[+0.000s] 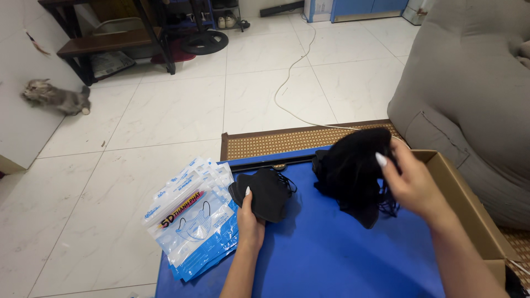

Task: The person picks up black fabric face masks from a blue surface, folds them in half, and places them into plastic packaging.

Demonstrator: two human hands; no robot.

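My left hand (249, 219) rests on the blue mat (331, 259) and pinches the near edge of a small stack of black face masks (266, 192). My right hand (411, 185) is raised above the mat and grips a larger bunch of black face masks (353, 168), with ear loops dangling under it. A fanned pile of clear and blue mask pouches (193, 218) lies at the mat's left edge, just left of my left hand.
An open cardboard box (469, 209) sits along the mat's right side. A grey beanbag (475, 94) stands behind it. A woven brown mat (276, 140) lies beyond the blue one. A white cable (292, 77) crosses the tiled floor. A kitten (55, 96) is at far left by the wall.
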